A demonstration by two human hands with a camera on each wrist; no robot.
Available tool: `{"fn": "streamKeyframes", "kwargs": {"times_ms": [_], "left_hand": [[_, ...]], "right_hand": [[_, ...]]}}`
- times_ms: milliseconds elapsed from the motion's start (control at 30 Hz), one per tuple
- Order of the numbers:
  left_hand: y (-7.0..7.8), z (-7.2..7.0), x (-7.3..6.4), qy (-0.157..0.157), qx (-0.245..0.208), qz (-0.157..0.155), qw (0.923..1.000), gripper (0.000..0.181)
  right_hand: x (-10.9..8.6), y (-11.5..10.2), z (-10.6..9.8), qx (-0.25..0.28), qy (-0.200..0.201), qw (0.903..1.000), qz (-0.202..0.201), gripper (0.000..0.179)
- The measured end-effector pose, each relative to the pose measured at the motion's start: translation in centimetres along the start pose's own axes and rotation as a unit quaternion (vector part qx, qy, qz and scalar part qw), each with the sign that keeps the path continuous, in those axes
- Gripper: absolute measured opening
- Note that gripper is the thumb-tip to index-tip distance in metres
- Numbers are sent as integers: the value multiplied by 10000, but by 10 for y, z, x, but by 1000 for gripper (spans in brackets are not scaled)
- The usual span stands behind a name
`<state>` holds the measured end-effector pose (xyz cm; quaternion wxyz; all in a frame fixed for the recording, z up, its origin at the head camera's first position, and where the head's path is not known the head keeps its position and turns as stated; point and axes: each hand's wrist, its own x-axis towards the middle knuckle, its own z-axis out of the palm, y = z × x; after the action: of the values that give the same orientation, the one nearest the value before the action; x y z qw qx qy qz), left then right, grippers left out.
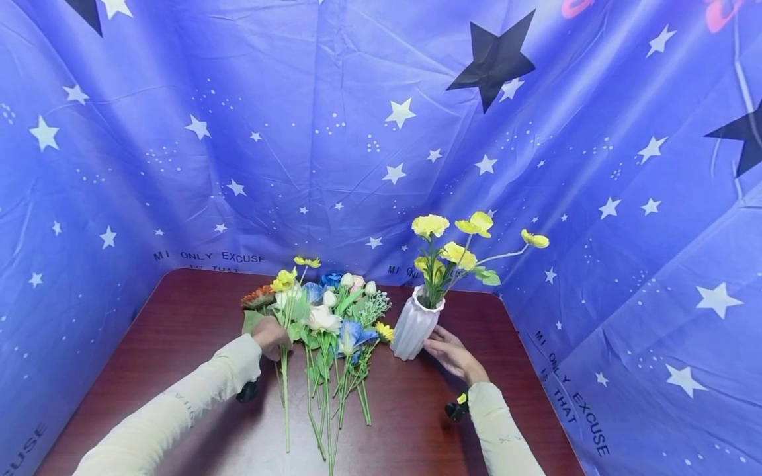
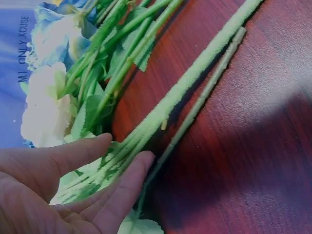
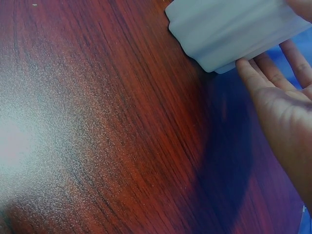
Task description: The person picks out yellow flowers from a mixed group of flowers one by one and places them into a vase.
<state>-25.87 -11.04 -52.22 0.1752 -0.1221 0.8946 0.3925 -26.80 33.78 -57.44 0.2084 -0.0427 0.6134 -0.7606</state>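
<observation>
In the head view my left hand is at the left of a pile of artificial flowers, by a stem topped with yellow blooms. Green stems pass between its thumb and fingers in the left wrist view; the fingers are fairly straight, with a gap to the thumb. My right hand holds the lower right side of a pale fluted vase, with fingertips touching its wall in the right wrist view. Yellow flowers with green leaves stand in the vase.
Between the hands lie white flowers, blue flowers, an orange flower and a small sunflower, stems toward the front. A dark red wooden table bears everything. Blue star-printed cloth hangs around the back and sides.
</observation>
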Motion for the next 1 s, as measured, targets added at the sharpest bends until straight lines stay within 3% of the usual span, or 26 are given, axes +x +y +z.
{"fn": "streamKeyframes", "kwargs": {"times_ms": [233,433,833,1000], "left_hand": [[-9,6,1,234,227,100,9994,29],[-7,8,4,402,345,260,9983,27],[8,-8,4,244,-134,301,9992,14],[13,-15,2,256,-591,310,9974,17]], "right_hand": [[-1,1,2,11,-25,9999,101,77],[-1,-2,3,-84,-14,10000,44,78],[0,-3,1,-144,-111,9998,-30,76],[0,-1,0,-198,-148,9997,-61,77]]}}
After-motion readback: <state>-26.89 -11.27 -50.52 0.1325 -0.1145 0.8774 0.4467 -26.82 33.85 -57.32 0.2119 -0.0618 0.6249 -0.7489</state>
